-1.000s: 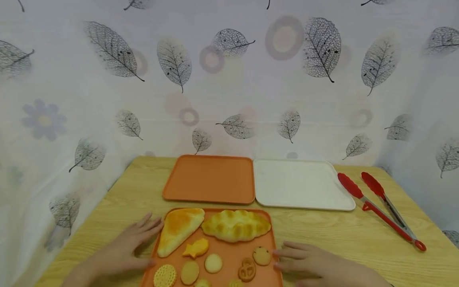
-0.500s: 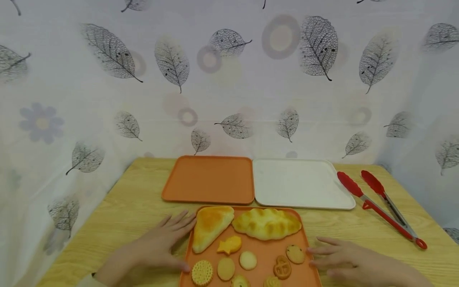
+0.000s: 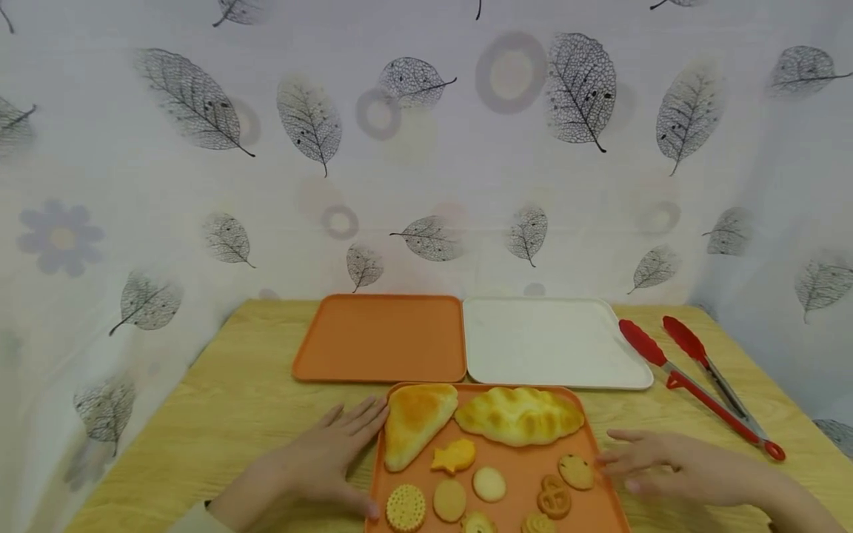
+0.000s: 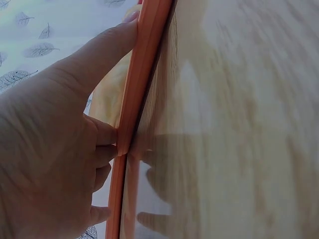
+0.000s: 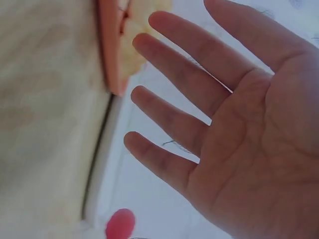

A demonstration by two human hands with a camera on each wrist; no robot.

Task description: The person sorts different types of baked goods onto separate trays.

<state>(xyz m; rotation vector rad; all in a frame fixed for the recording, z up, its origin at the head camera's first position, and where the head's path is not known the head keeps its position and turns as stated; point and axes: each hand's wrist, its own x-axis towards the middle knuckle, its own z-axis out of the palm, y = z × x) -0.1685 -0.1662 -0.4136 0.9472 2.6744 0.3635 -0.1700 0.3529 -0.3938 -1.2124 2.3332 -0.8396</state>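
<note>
The near orange tray (image 3: 516, 465) bears a triangular bread (image 3: 416, 422), a long lobed bread (image 3: 520, 416), a fish-shaped cracker (image 3: 455, 456), a pretzel (image 3: 554, 497) and several round biscuits. My left hand (image 3: 326, 466) touches its left side with outstretched fingers and thumb. In the left wrist view, the thumb and fingertips of that hand (image 4: 55, 134) meet the tray's rim (image 4: 132, 104). On the other side my right hand (image 3: 686, 466) has its fingers extended beside the right rim. The right wrist view shows this hand (image 5: 239, 119) spread, palm visible, apart from the rim (image 5: 108, 50).
Behind stand a second orange tray (image 3: 380, 338) and a white tray (image 3: 553, 342), side by side. Red-tipped tongs (image 3: 720, 411) lie spread at the right. Leaf-patterned cloth (image 3: 426, 170) hangs round the back and sides of the wooden table (image 3: 220, 422).
The near tray and its baked goods have slid to the right across the table. Both hands have moved right with it; the right hand now stands slightly off the rim.
</note>
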